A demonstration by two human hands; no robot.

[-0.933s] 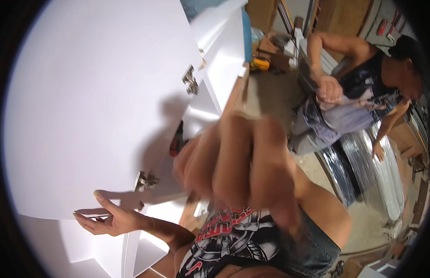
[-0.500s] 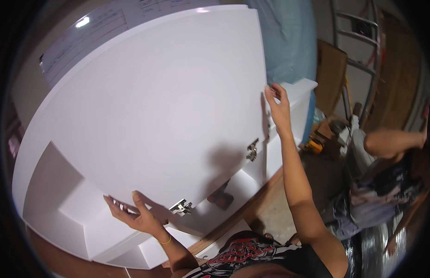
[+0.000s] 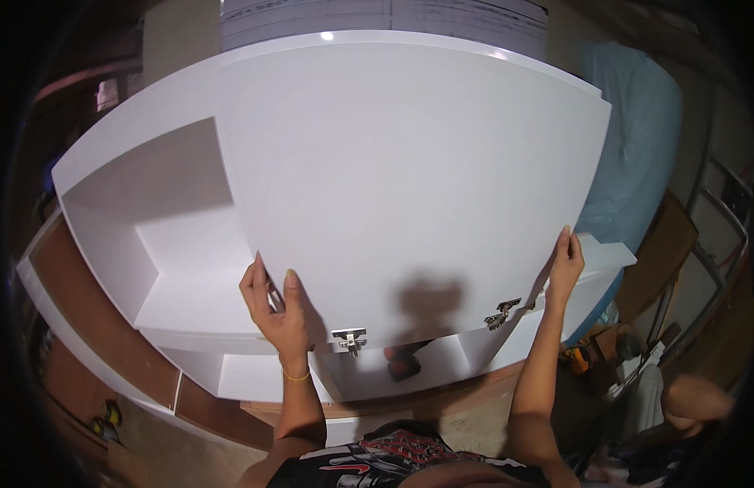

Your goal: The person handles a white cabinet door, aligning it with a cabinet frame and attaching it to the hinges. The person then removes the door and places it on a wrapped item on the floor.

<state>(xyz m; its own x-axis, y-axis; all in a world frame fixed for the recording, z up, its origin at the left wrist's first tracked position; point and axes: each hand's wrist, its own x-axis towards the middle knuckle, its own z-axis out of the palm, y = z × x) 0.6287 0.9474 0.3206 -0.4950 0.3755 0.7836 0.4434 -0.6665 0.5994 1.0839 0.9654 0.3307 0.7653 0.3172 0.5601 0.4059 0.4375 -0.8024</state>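
Dim workshop around us, with a bare greyish floor (image 3: 474, 423) down low and a pale sheet with dark lines (image 3: 385, 18) along the back. Going from the left, we've got a brown board with a white rim (image 3: 133, 325), then a big white box-shaped cabinet (image 3: 157, 114) with its left compartment uncovered.

Next is our left hand (image 3: 279, 313), sitting at the left edge of a large flat white panel (image 3: 417, 187) that lies over the middle of the cabinet. So the panel is to the right of that grip, spread between both our hands; it looks longer side to side, though the lens bends things. Thumb and fingers are well apart, thumb on the face side, fingers past the edge. Can't tell if they're actually squeezing.

Along the near edge we've got a silvery metal left hinge (image 3: 350, 340), a red-and-black power tool (image 3: 404, 362) partly tucked below, and a matching right hinge (image 3: 502, 314). Our left hand looks a bit nearer its hinge.

Our right hand (image 3: 566, 264) sits higher up the right edge, and that grip looks pinched on it, thumb and fingertips close together. Past it there's a blue plastic-wrapped bundle (image 3: 633, 154) and a co-worker's blurry bent limb (image 3: 695, 398).
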